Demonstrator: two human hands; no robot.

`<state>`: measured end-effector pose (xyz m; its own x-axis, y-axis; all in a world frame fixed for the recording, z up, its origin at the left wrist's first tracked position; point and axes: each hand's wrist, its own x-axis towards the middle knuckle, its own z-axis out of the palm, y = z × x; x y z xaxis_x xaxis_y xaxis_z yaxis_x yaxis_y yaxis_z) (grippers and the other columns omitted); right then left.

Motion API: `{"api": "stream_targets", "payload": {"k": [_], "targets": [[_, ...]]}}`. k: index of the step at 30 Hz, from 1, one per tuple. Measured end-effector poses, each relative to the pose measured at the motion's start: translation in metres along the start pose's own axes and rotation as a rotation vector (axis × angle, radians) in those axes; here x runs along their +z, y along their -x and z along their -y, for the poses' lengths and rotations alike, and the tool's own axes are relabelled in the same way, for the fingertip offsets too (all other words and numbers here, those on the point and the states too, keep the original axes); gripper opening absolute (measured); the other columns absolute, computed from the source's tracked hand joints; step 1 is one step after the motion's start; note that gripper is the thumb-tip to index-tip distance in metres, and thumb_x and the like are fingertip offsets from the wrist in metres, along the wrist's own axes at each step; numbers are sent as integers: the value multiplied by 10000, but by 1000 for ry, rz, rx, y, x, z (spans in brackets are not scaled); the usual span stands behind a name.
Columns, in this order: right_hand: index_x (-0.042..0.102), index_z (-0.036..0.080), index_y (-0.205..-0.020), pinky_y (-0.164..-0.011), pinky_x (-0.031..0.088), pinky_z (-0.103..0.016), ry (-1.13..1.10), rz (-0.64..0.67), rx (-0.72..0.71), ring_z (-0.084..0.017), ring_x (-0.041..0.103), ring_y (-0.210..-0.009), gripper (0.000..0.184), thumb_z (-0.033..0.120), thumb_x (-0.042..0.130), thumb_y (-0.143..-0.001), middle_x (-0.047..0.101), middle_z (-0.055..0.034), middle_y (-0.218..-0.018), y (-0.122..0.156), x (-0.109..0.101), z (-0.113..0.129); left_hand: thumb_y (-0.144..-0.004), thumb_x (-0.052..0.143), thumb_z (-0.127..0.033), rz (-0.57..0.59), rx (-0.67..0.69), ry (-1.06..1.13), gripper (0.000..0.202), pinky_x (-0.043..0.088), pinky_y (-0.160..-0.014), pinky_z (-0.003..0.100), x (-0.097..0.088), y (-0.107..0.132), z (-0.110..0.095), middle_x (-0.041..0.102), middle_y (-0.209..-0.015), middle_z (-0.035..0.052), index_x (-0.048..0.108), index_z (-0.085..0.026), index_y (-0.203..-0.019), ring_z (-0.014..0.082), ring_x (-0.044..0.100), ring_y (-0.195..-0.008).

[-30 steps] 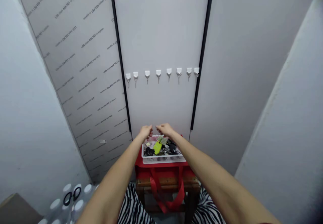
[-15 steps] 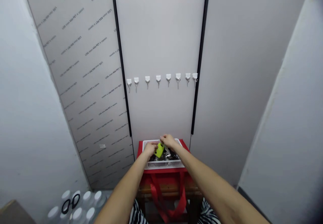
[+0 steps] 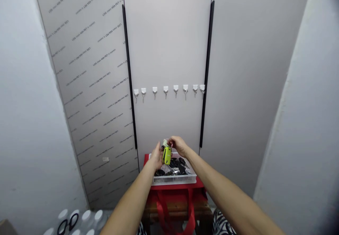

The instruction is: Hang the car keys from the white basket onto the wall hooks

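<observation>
Lime-yellow key case (image 3: 167,156) was up above the near part of the white plastic basket (image 3: 174,181), between both hands. Right hand (image 3: 178,145) had fingertips pinched at the case's top end, next to a pale charm (image 3: 165,142); exact contact point too small to tell. Left hand (image 3: 158,157) was cupped at the case's side, thumb up; couldn't tell if it gripped or only supported. Black and metallic items (image 3: 178,165) lay in the basket. Basket sat on a red bag (image 3: 162,186) atop a wooden stool (image 3: 203,208). Eight white hooks (image 3: 165,89) lined the panel (image 3: 166,122).
</observation>
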<state>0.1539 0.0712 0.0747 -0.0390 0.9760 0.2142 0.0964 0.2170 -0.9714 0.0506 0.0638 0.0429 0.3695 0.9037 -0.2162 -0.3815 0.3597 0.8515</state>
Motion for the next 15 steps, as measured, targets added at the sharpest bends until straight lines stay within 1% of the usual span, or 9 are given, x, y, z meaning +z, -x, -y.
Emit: {"api": "stream_targets", "payload": {"k": [4, 6, 8, 9, 11, 13, 14, 15], "targets": [[365, 141, -363, -454, 267, -190, -12, 78, -54, -48, 319, -421, 147, 190, 363, -502, 364, 49, -387, 12, -1, 0, -682, 344, -392, -161, 146, 102, 255, 356, -529, 205, 1, -3, -12, 506, -574, -7, 443, -158, -697, 78, 477, -499], [385, 137, -376, -449, 264, -188, -4, 135, -39, -50, 336, -422, 138, 188, 381, -504, 381, 48, -387, 17, -2, 0, -651, 426, -317, -178, 255, 87, 165, 351, -513, 194, 0, -4, -17, 487, -542, -23, 435, -152, -662, 60, 455, -461], [404, 134, -404, -448, 269, -185, 24, 187, 8, -56, 369, -433, 138, 201, 391, -524, 413, 39, -408, 21, -3, 0, -612, 479, -262, -175, 350, 58, 126, 341, -490, 188, -1, -4, -20, 471, -517, -35, 429, -147, -629, 47, 431, -431], [419, 132, -429, -450, 275, -184, 48, 182, 34, -59, 386, -444, 143, 220, 397, -541, 433, 32, -429, 21, -3, 1, -595, 497, -245, -171, 380, 45, 122, 335, -478, 185, -1, -4, -21, 468, -508, -40, 428, -146, -615, 44, 423, -423], [455, 130, -500, -461, 292, -186, 98, 89, 66, -67, 419, -483, 180, 284, 404, -577, 483, 10, -508, 20, -2, 3, -564, 523, -226, -155, 397, 20, 126, 322, -454, 182, -2, -3, -23, 465, -487, -44, 431, -142, -585, 44, 416, -413], [490, 127, -583, -487, 317, -194, 140, -25, 49, -80, 447, -544, 244, 352, 395, -600, 525, -20, -620, 16, 0, 5, -538, 540, -213, -134, 403, -8, 135, 311, -434, 181, -4, -1, -24, 464, -464, -44, 431, -136, -556, 47, 415, -404], [506, 126, -631, -510, 330, -200, 157, -42, 23, -87, 458, -578, 265, 367, 398, -603, 537, -32, -674, 13, 2, 5, -530, 544, -211, -126, 407, -18, 139, 308, -430, 180, -5, -1, -25, 464, -456, -45, 428, -135, -547, 48, 415, -400], [519, 123, -681, -539, 342, -207, 174, -30, -9, -92, 466, -607, 278, 366, 411, -598, 545, -41, -711, 9, 4, 5, -526, 545, -212, -121, 412, -24, 144, 307, -428, 178, -7, 0, -25, 463, -450, -47, 425, -135, -542, 47, 416, -397]]}}
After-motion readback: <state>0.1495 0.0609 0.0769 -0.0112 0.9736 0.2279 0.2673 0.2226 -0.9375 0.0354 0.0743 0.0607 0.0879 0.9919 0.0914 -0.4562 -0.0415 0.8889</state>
